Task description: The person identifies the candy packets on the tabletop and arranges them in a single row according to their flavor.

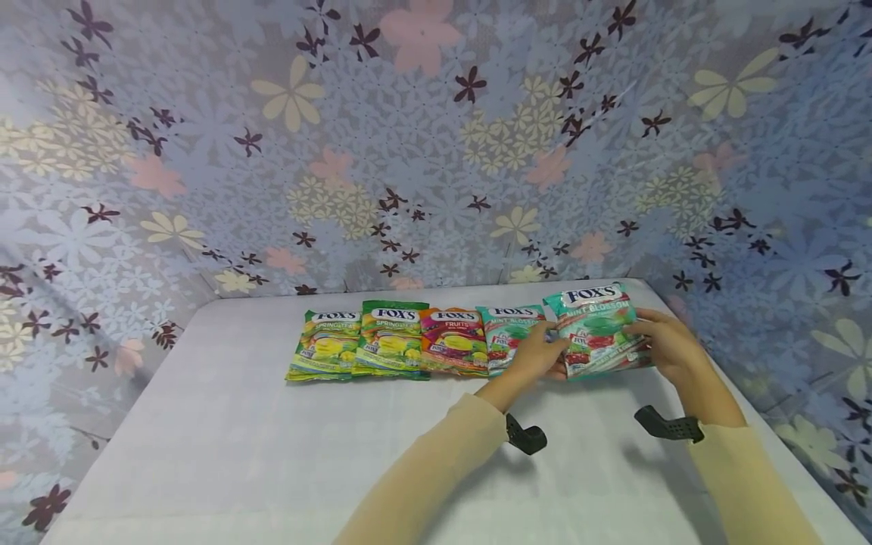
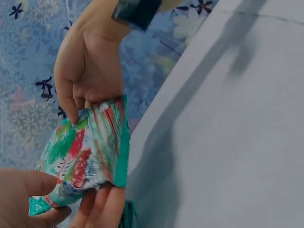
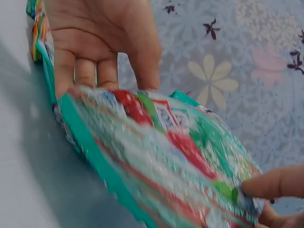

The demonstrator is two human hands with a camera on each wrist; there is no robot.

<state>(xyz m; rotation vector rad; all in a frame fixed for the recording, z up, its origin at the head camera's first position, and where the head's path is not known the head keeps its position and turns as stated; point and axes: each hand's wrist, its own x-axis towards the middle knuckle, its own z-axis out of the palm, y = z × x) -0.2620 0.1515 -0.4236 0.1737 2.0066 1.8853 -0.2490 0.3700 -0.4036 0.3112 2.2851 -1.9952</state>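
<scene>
Both hands hold one teal Fox's Mint Blossom candy bag (image 1: pixel 599 333) by its sides, above the right end of the table. My left hand (image 1: pixel 538 352) grips its left edge, thumb in front and fingers behind. On the opposite edge, my right hand (image 1: pixel 664 341) pinches it, with the thumb over the printed front. The left wrist view shows the same candy bag (image 2: pixel 85 152) tilted between both hands, and in the right wrist view its lower seam faces the camera. A second Mint Blossom bag (image 1: pixel 500 325) lies just left, partly hidden by my left hand.
Further left in the row lie a red and orange Fruits bag (image 1: pixel 454 341) and two yellow-green Spring Tea bags, one (image 1: pixel 391 341) beside the other (image 1: pixel 327 344). A white cloth covers the table (image 1: pixel 272 462). Flower-patterned fabric (image 1: pixel 422 151) rises behind it.
</scene>
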